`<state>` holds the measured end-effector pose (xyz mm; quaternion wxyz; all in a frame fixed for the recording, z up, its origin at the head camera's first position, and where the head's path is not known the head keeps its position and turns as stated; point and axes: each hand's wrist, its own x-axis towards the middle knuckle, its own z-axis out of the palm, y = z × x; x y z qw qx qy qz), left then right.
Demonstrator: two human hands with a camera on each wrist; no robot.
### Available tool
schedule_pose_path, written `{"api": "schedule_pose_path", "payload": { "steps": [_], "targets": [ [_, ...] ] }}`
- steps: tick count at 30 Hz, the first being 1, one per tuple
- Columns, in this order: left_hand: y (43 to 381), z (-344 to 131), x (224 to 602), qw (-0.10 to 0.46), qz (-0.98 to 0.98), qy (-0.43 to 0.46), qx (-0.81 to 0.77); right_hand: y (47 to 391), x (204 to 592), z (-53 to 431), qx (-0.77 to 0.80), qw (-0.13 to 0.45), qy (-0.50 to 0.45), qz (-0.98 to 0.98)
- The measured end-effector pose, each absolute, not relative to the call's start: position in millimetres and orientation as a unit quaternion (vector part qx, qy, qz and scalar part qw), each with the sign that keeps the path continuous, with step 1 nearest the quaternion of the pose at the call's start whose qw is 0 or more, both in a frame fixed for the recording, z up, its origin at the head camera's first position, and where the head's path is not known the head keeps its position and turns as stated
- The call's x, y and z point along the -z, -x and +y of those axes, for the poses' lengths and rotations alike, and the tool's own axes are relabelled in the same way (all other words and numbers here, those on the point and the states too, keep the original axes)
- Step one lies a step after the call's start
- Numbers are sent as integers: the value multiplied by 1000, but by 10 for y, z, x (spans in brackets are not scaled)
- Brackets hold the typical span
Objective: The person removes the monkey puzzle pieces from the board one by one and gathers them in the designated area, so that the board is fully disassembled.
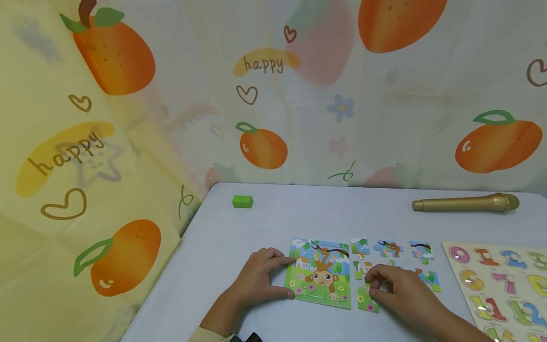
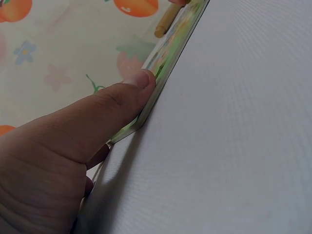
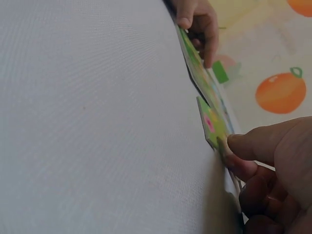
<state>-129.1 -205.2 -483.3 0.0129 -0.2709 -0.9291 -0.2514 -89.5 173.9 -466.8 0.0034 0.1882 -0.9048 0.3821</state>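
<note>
A square jigsaw puzzle board (image 1: 319,273) with a monkey picture lies on the table. My left hand (image 1: 259,278) is at its left side, thumb by the lower left corner and index finger at the edge farther up. In the left wrist view the thumb (image 2: 129,92) rests against the board's rim. Right of the board, my right hand (image 1: 403,290) pinches a green puzzle piece (image 1: 367,301) with yellow and pink flowers between thumb and index finger. In the right wrist view this piece (image 3: 209,122) is slightly tilted. Several loose puzzle pieces (image 1: 389,248) lie beyond that hand, some partly hidden by it.
A number puzzle board (image 1: 478,280) lies at the right edge. Toward the back are a gold microphone (image 1: 466,203) on the right and a green block (image 1: 242,202) on the left. A printed curtain (image 1: 316,156) hangs behind the white table (image 1: 192,266).
</note>
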Motion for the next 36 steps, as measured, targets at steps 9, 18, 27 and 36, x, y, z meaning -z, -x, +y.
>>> {"api": "schedule_pose_path", "payload": {
  "steps": [9,18,27,36],
  "targets": [
    [1288,-2053,4832,24,-926,278,254,907,4614,1736,-397,-1,-172,-901],
    [1289,-2058,4833,26,-924,275,263,966,4586,1729,-403,5,-165,-900],
    [1261,-1957,4858,6,-914,262,308,1026,4530,1678,-412,-30,-164,-896],
    [1199,-1836,4829,-1,-912,273,307,1149,4467,1529,-450,-67,-193,-870]
  ]
}}
